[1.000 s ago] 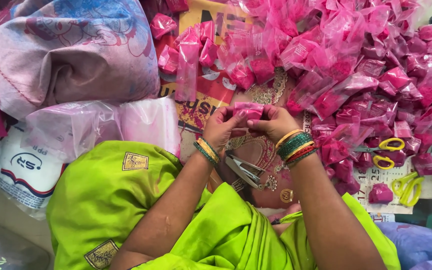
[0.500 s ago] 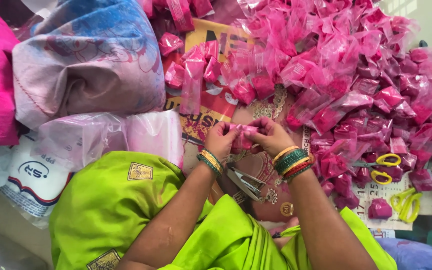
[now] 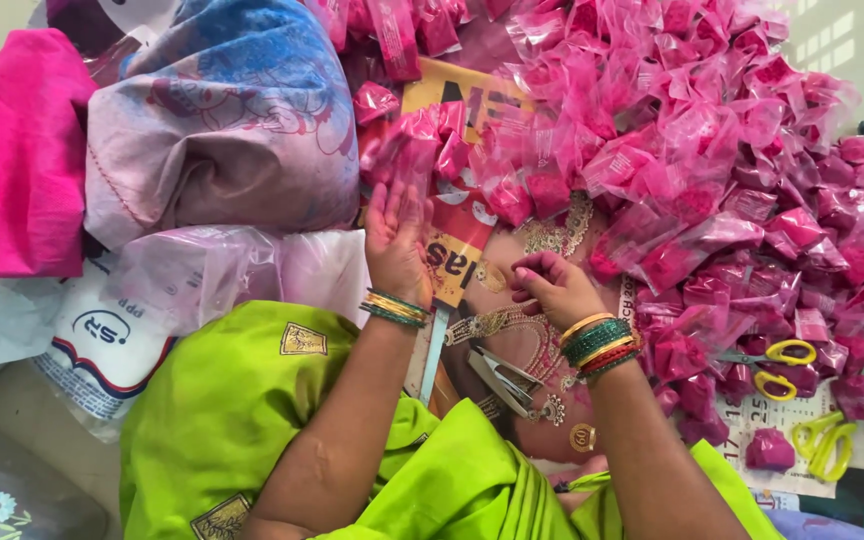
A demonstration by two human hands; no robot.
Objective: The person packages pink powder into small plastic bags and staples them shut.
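My left hand (image 3: 397, 245) is stretched forward with flat, straight fingers, its tips at a blurred small pink packet (image 3: 404, 160) by the near edge of the packet heap. My right hand (image 3: 550, 288) rests loosely curled over a printed poster (image 3: 457, 250), its fingertips stained pink and nothing visible in it. Both wrists wear coloured bangles. A big heap of small clear packets of pink powder (image 3: 712, 150) fills the upper right. A metal stapler (image 3: 507, 380) lies on the poster between my forearms.
Yellow-handled scissors (image 3: 777, 365) and a second yellow-green pair (image 3: 822, 445) lie at the right. A large blue-pink cloth bundle (image 3: 222, 130), a pink cloth (image 3: 12, 160), a clear plastic bag (image 3: 202, 270) and a white printed sack (image 3: 102, 340) sit at the left. Green fabric covers my lap.
My hands, which were together working a pink packet, have parted. The left has swung forward and left with straight fingers toward the heap; the right stays back, curled.
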